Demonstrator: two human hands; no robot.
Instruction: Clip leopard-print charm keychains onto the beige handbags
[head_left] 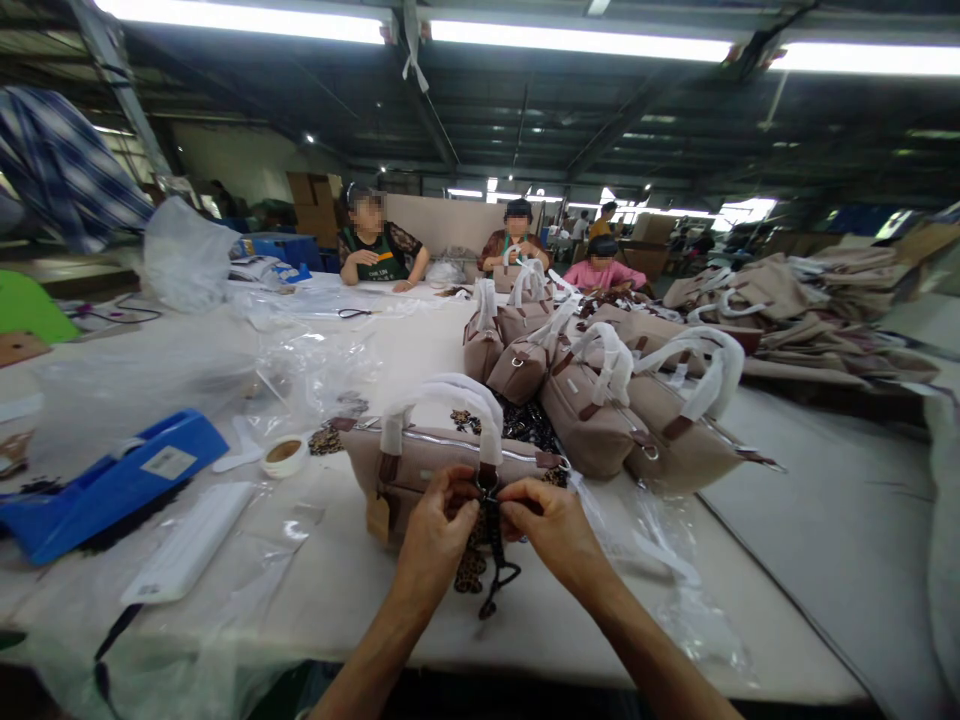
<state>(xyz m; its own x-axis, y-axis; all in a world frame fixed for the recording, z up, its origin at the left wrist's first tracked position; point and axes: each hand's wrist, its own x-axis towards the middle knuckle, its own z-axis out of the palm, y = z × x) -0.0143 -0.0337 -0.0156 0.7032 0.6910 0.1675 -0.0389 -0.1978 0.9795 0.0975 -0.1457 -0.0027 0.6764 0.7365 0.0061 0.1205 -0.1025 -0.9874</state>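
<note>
A taupe handbag point(450, 455) with white-wrapped handles point(442, 390) stands upright before me. At its right handle's metal ring, both hands pinch at a dark cord point(495, 520). My left hand point(442, 515) closes thumb and fingers on the left side of the cord, and my right hand point(551, 515) does so on the right. Below them the cord's loop hangs down, beside a leopard-print charm point(470, 570). Fingertips partly hide where the cord meets the ring. A brown paper tag point(378, 518) hangs at the bag's left end.
More taupe handbags point(589, 410) crowd the table to the right, with a flat pile of bags point(810, 300) behind. On the left lie a blue bin point(172, 450), a tape roll point(284, 455), a white power strip point(187, 545) and clear plastic point(255, 580). Several co-workers point(382, 255) sit opposite.
</note>
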